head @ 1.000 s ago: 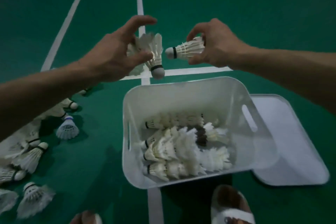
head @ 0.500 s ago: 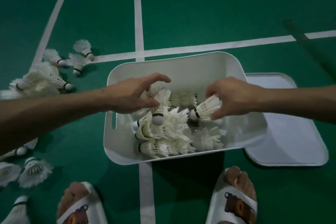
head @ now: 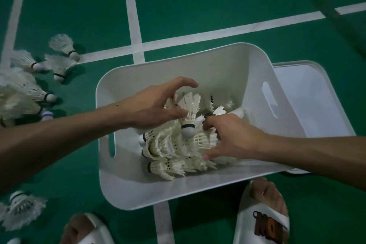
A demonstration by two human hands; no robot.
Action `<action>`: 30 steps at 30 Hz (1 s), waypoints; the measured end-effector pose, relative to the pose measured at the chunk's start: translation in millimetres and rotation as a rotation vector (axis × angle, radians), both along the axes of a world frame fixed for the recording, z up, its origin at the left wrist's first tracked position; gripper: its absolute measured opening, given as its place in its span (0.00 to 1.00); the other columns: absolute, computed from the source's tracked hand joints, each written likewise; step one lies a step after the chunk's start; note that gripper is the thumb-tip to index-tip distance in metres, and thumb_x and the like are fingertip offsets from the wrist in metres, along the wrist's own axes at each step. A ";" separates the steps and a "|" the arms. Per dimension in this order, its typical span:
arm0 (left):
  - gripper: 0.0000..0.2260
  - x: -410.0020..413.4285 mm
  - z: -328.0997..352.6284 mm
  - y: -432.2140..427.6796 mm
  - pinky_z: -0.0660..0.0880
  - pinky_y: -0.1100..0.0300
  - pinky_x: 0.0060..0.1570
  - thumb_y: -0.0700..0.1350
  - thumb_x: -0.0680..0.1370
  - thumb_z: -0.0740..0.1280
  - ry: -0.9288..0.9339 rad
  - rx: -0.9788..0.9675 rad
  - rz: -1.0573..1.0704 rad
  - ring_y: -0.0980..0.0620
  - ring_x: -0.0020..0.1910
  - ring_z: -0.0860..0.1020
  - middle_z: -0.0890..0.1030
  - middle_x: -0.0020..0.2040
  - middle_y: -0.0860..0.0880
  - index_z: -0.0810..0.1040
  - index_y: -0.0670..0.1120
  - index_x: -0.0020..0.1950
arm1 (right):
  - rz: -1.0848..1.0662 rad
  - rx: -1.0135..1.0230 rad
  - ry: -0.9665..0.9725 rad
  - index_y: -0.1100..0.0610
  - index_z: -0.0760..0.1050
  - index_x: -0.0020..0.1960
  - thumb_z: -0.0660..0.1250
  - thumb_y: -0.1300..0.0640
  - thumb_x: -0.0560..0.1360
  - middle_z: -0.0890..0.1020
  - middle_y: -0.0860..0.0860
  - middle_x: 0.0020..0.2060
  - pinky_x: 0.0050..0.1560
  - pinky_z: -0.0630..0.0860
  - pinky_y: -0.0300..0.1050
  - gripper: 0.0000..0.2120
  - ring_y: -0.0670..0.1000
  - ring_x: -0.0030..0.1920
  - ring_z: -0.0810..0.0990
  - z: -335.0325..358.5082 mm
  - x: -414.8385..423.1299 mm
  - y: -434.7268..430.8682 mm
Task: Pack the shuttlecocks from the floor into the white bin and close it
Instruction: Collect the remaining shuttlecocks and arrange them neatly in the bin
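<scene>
Shuttles point(head: 168, 150) in bin point(head: 138, 190); lid point(head: 309, 89) R, maybe touching.

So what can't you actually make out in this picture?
All in the head view:
1. Count of shuttlecocks in the white bin: the left hand, the right hand and the upper layers cover the rest.
2. Whether the right hand grips a shuttlecock or only presses down: its palm hides that.
3. The lid: its left part sits behind the bin.
4. The floor shuttlecocks: blurred and cut off by the left edge.

Bare forearms point(head: 59, 140), bare toes point(head: 265, 190), white slide sandals point(head: 244, 224), brown-and-orange lettering point(head: 267, 227) across right strap
</scene>
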State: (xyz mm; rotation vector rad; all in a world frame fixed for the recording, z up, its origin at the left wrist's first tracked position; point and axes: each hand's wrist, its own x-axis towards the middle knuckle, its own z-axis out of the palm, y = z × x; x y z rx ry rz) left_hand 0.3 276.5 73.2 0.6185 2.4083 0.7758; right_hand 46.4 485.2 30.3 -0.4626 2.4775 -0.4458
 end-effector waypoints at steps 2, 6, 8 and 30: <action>0.23 -1.4 -1.6 -3.0 0.68 0.60 0.52 0.53 0.77 0.66 -0.018 0.007 -0.007 0.56 0.59 0.72 0.70 0.69 0.54 0.61 0.64 0.69 | 0.010 -0.021 -0.060 0.53 0.71 0.64 0.78 0.36 0.59 0.79 0.47 0.50 0.48 0.75 0.42 0.40 0.46 0.46 0.75 0.6 -2.0 1.4; 0.20 -4.5 0.7 -9.9 0.70 0.58 0.54 0.54 0.77 0.66 -0.020 -0.008 -0.029 0.54 0.57 0.73 0.72 0.68 0.55 0.64 0.64 0.67 | -0.038 -0.110 -0.183 0.53 0.72 0.67 0.81 0.47 0.61 0.80 0.46 0.53 0.53 0.79 0.46 0.38 0.48 0.51 0.81 8.6 -6.7 17.2; 0.19 -3.6 3.8 -11.5 0.69 0.59 0.55 0.53 0.77 0.66 -0.024 0.013 -0.028 0.55 0.58 0.73 0.71 0.69 0.56 0.66 0.64 0.66 | -0.067 -0.132 -0.172 0.55 0.75 0.64 0.81 0.51 0.62 0.81 0.46 0.48 0.51 0.80 0.46 0.33 0.48 0.47 0.82 6.1 -5.9 17.5; 0.23 -8.1 41.7 41.0 0.74 0.55 0.56 0.49 0.75 0.69 0.000 -0.026 -0.390 0.53 0.55 0.76 0.76 0.59 0.51 0.65 0.52 0.67 | -0.282 -0.620 -0.098 0.43 0.71 0.58 0.81 0.50 0.56 0.80 0.43 0.55 0.60 0.75 0.39 0.34 0.40 0.57 0.78 55.7 -11.1 17.0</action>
